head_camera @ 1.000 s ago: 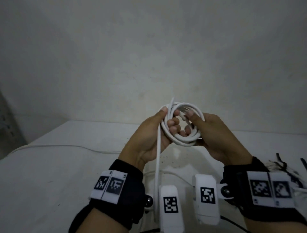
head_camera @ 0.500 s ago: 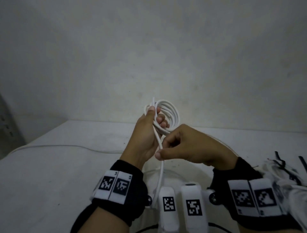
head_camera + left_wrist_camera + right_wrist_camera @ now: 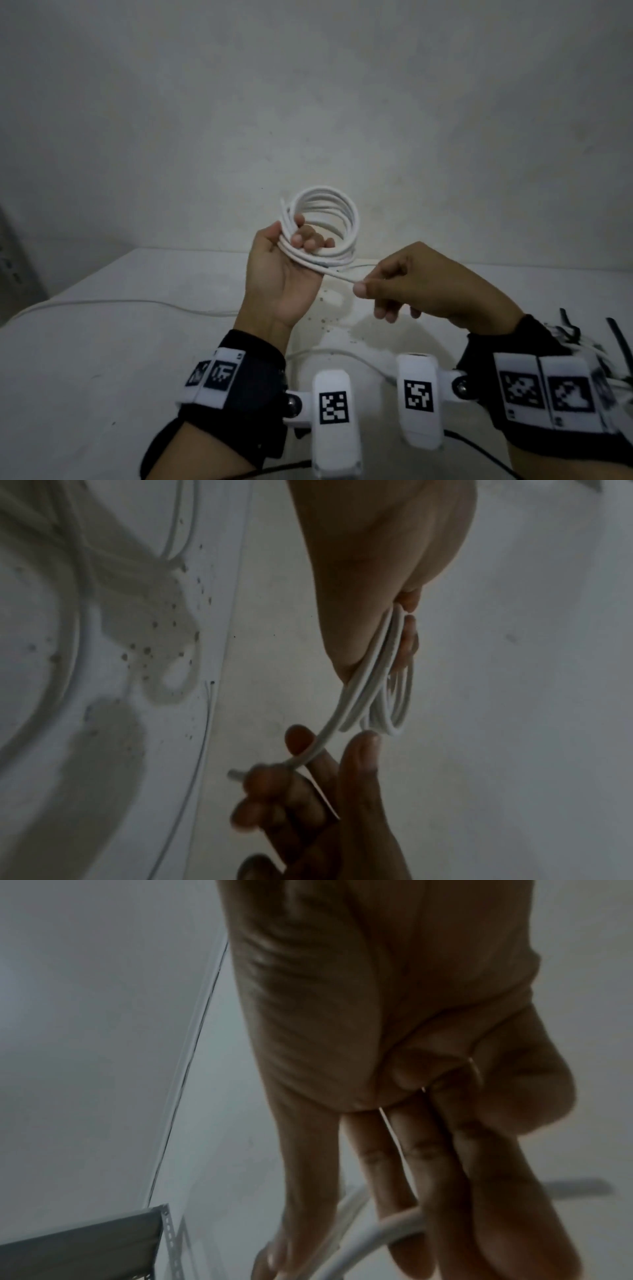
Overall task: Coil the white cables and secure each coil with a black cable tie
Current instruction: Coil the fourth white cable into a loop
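Note:
My left hand [image 3: 291, 253] grips a white cable coil [image 3: 329, 222] of several loops, held upright above the white table [image 3: 102, 342]. One strand of the cable [image 3: 337, 273] runs from the coil's bottom to my right hand [image 3: 404, 284], which pinches it between thumb and forefinger. In the left wrist view the coil [image 3: 387, 691] hangs from the left hand's fingers and the strand [image 3: 318, 742] crosses the right hand's fingers [image 3: 298, 777]. In the right wrist view the cable [image 3: 377, 1234] passes under the fingers [image 3: 428, 1150]. Black cable ties [image 3: 568, 329] lie at the right edge.
Another white cable [image 3: 120, 303] trails across the table from the left edge, and one [image 3: 342, 354] runs under my wrists. A grey metal shelf post [image 3: 13, 260] stands at far left. A plain wall rises behind the table. Small dark specks dot the table centre.
The right hand has slid down and to the right along the strand, drawing it out from the coil. The left hand has turned the coil so its loops face me more openly.

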